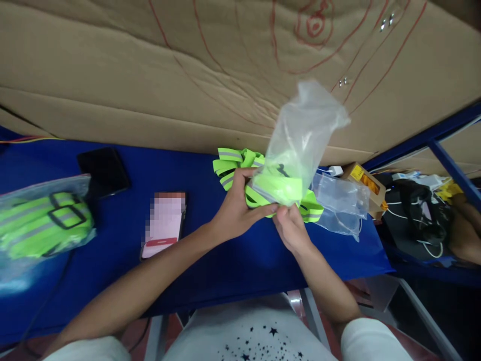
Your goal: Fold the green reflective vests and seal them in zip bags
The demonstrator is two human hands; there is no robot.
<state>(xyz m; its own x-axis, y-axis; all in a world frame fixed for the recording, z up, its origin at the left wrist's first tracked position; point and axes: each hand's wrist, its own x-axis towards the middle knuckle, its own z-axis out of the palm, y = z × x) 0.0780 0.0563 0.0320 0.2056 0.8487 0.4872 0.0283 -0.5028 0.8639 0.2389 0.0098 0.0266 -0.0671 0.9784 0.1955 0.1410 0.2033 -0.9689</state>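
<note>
My left hand (236, 210) is closed round a folded neon green reflective vest (276, 188), part of which sits inside a clear plastic bag (302, 133) that stands up above both hands. My right hand (291, 228) pinches the lower edge of that bag and vest from below. Both hands hover over the blue table (124, 250). More neon green strapping with grey reflective bands (235, 163) lies on the table just behind my left hand.
A bagged green vest (41, 220) lies at the left. A dark phone (103, 170) and a phone with a lit screen (165, 223) lie on the blue table. Empty clear bags (340, 203) and a small cardboard box (366, 185) sit at the right. A large cardboard sheet (150, 75) stands behind.
</note>
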